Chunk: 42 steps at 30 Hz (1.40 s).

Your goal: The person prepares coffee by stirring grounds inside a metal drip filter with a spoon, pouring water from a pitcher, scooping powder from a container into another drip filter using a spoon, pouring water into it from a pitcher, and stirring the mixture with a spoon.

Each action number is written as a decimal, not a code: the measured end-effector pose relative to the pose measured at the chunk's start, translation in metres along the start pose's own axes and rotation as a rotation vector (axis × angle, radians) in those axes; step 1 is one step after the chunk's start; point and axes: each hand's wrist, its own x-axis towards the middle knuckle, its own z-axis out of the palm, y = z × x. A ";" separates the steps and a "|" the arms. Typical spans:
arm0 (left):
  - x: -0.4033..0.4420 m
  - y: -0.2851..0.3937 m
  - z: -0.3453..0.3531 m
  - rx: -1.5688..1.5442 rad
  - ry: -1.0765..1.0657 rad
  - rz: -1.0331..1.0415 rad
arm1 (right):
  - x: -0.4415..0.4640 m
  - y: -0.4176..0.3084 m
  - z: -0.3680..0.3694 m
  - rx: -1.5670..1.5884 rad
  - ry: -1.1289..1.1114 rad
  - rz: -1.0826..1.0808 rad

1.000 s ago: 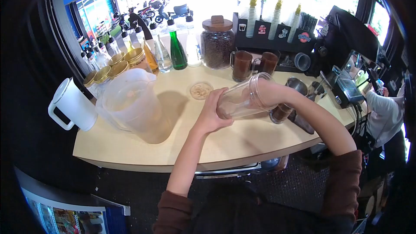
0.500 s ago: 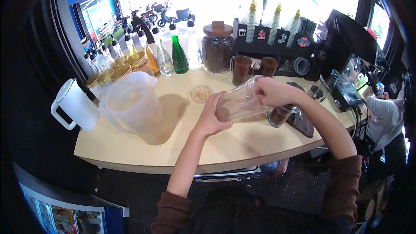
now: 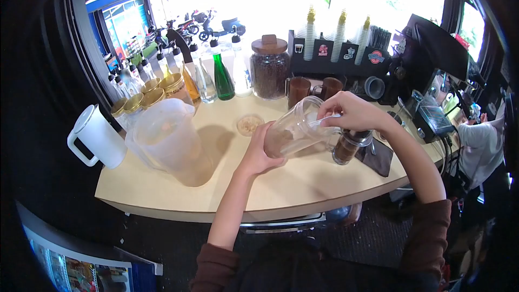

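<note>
My left hand (image 3: pixel 258 150) is wrapped round the lower part of a clear jar (image 3: pixel 292 135), which tilts with its mouth up to the right. At the mouth, my right hand (image 3: pixel 346 112) pinches the handle of a small spoon (image 3: pixel 326 120); the spoon's far end is hard to make out. Just right of the jar stands a glass of brown contents (image 3: pixel 348 147). Two mugs of brown drink, a left one (image 3: pixel 298 93) and a right one (image 3: pixel 331 87), are behind the jar. A round lid (image 3: pixel 250 125) lies left of it.
A large translucent pitcher (image 3: pixel 170 143) and a white jug (image 3: pixel 97 136) stand at the left. Behind are pump bottles, a green bottle (image 3: pixel 223 78), a coffee bean jar (image 3: pixel 268 70) and a cup holder (image 3: pixel 338 57). A dark cloth (image 3: pixel 377 158) lies right. Another person (image 3: pixel 478 146) is at far right.
My right hand has drawn back out of the jar's mouth, and the spoon handle now shows in its fingers. My left hand keeps hold of the jar. The view has shifted slightly.
</note>
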 end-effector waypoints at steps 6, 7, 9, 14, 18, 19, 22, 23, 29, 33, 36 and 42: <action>-0.002 -0.007 0.005 -0.133 0.043 -0.057 | -0.017 0.012 -0.017 0.060 0.136 -0.010; -0.003 -0.009 0.006 -0.179 0.057 -0.089 | -0.021 0.016 -0.020 0.073 0.167 -0.009; -0.004 -0.005 0.009 -0.223 0.064 -0.116 | -0.029 0.025 -0.026 0.096 0.201 0.003; -0.001 0.018 0.007 -0.324 0.075 -0.113 | -0.058 0.046 -0.039 0.133 0.288 0.035; -0.004 0.026 0.012 -0.375 0.100 -0.220 | -0.087 0.070 -0.047 0.105 0.296 0.065; -0.005 0.018 0.012 -0.360 0.099 -0.245 | -0.093 0.075 -0.049 0.105 0.290 0.063; -0.003 0.024 0.020 -0.198 0.112 -0.275 | -0.110 0.088 -0.056 0.160 0.322 0.114; -0.001 0.029 0.023 -0.052 0.113 -0.264 | -0.115 0.094 -0.058 0.167 0.308 0.110; 0.012 0.031 0.073 -0.113 0.353 -0.373 | -0.133 0.121 -0.066 0.149 0.331 0.046; 0.020 0.026 0.101 -0.699 0.478 -0.480 | -0.139 0.140 -0.062 0.129 0.298 -0.102; 0.008 -0.018 0.098 -0.206 0.461 -0.395 | -0.140 0.142 -0.064 0.186 0.245 -0.048; 0.014 0.014 0.098 -0.169 0.467 -0.470 | -0.134 0.148 -0.064 0.204 0.273 -0.030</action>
